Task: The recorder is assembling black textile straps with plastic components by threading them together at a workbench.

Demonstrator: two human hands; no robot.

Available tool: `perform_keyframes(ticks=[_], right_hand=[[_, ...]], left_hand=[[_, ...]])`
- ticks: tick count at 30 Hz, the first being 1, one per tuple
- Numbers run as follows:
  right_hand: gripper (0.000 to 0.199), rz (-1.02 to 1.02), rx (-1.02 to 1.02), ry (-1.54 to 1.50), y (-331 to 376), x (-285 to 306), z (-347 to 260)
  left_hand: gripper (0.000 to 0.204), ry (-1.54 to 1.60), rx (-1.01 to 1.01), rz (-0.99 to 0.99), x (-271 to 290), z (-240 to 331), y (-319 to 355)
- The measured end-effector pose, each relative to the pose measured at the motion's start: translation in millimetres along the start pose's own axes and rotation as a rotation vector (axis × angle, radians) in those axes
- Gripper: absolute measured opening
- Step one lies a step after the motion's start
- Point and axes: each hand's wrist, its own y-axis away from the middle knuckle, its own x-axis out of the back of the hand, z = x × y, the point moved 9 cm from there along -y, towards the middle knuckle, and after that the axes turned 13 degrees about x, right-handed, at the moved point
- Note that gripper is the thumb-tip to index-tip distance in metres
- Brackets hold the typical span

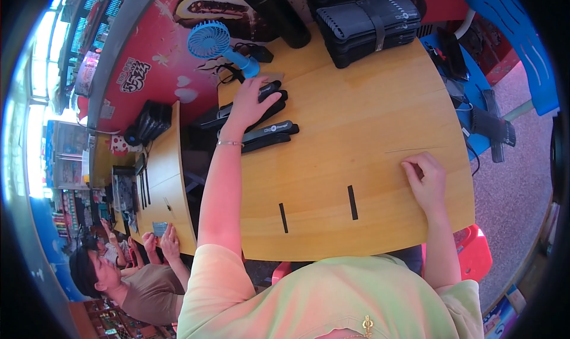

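Note:
My left hand (252,104) reaches to the far left of the wooden table (356,125), thumb and fingers apart. It lies over several long, narrow black folded pieces (275,103), and I cannot see it gripping any of them. Just nearer lies another such black piece with a grey printed face (273,130). My right hand (428,178) rests at the table's right side with its fingers curled in. Whatever they may hold is hidden. A thin dark line (415,151) runs across the wood just beyond that hand.
Two black strips (352,202) mark the table's near part. At the back stand a blue handheld fan (240,60), a black cylinder (278,15) and strapped stacks of flat black pieces (368,27). A blue chair (516,42) is at right. Another person (139,294) sits at left.

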Motion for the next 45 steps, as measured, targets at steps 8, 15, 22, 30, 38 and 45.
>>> perform_keyframes(ticks=[8, 15, 22, 30, 38, 45], right_hand=[[0.005, 0.010, -0.008, -0.019, 0, 0, 2], [0.006, 0.012, 0.010, -0.020, -2, 0, -1], [0.004, -0.001, 0.055, 0.036, 4, -1, 2], [0.005, 0.032, 0.013, 0.042, 16, 3, 8], [0.007, 0.013, 0.139, 0.047, 7, -14, -6], [0.007, 0.022, 0.195, 0.114, 11, -8, -9]], left_hand=[[0.063, 0.006, -0.033, 0.188, 25, 22, 49], [0.062, -0.076, -0.012, 0.293, 27, 22, 77], [0.039, 0.948, -0.205, 0.137, 87, 128, 134], [0.042, 2.317, -0.803, -0.534, 194, 253, 206], [0.050, 2.234, -1.040, -0.480, 251, 257, 281], [0.053, 2.076, -1.163, -0.277, 263, 239, 319]])
